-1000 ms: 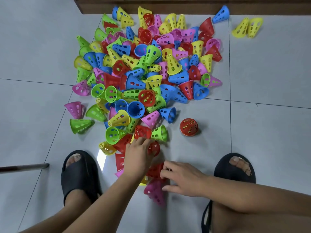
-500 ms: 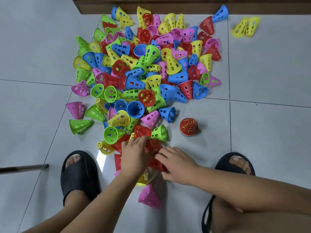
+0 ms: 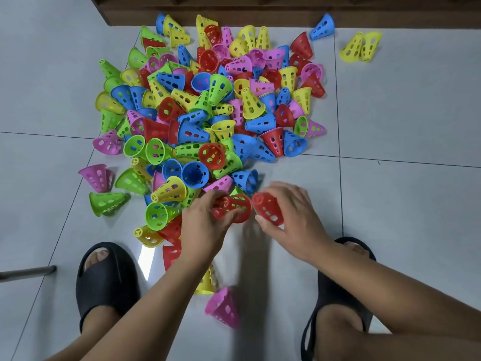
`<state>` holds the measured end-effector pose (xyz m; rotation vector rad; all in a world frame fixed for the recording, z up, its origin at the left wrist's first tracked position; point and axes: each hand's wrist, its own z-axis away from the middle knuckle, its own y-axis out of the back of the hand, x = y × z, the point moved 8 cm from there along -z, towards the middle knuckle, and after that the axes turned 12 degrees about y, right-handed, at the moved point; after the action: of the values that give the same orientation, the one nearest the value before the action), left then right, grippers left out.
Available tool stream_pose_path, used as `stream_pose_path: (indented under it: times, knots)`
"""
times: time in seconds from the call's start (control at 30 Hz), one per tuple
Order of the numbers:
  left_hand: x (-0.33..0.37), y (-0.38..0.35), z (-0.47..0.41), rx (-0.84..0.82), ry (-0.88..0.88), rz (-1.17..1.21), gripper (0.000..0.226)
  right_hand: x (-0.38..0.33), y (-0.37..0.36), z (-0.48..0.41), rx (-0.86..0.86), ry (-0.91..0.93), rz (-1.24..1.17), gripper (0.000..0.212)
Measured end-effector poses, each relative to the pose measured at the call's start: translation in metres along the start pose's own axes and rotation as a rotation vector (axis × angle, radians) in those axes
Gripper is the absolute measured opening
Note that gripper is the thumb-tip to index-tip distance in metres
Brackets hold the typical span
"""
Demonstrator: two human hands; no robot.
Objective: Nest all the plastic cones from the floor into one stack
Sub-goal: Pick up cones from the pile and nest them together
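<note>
Nearly all cones (image 3: 208,113) lie loose in a heap on the floor (image 3: 406,108); stacking is judged barely begun. Left hand (image 3: 201,227) grips one red cone (image 3: 233,207), right hand (image 3: 295,217) grips a second red cone (image 3: 268,209); the two sit just beside each other, not yet nested.

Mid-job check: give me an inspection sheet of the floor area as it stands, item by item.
Surface: grey tiled floor, glare patch by the left foot.
Job's things: loose cone pile, mixed colours, unstacked; pink cone and yellow cone lie near the feet.
Clutter: yellow pair and blue cone lie apart from the pile.
Grippers: left hand grips a red cone; right hand grips a second red cone, not nested.
Cables: nothing seen.
Surroundings: wooden base, metal rod, black slippers.
</note>
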<state>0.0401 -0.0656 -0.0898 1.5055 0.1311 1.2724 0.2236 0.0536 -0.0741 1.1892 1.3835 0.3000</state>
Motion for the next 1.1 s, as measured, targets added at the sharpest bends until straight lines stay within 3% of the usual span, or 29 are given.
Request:
stream_pose_path:
  times: [0.13,0.33,0.5,0.73,0.83,0.97,1.1]
  knots:
    - [0.030,0.005,0.002,0.004,-0.025,0.082,0.049,0.020,0.024,-0.017,0.148,-0.076,0.003,0.058]
    - [0.074,0.006,0.005,0.075,-0.129,0.199,0.019,0.055,-0.013,-0.002,-0.022,-0.321,-0.167,0.053]
    - [0.057,-0.054,0.013,-0.129,-0.169,-0.053,0.046,0.068,-0.031,0.012,-0.105,-0.349,-0.117,0.053]
    - [-0.008,-0.100,0.062,-0.340,-0.176,-0.152,0.037,0.080,-0.040,0.013,-0.159,-0.360,-0.122,0.057]
    - [-0.015,-0.107,0.074,-0.359,-0.227,-0.225,0.041,0.080,-0.041,0.015,-0.161,-0.373,-0.141,0.061]
    - [-0.017,-0.102,0.072,-0.293,-0.197,-0.333,0.070,0.081,-0.041,0.017,-0.155,-0.369,-0.137,0.061]
    - [-0.028,-0.099,0.065,-0.296,-0.050,-0.389,0.062,0.083,-0.042,0.020,-0.156,-0.394,-0.104,0.064]
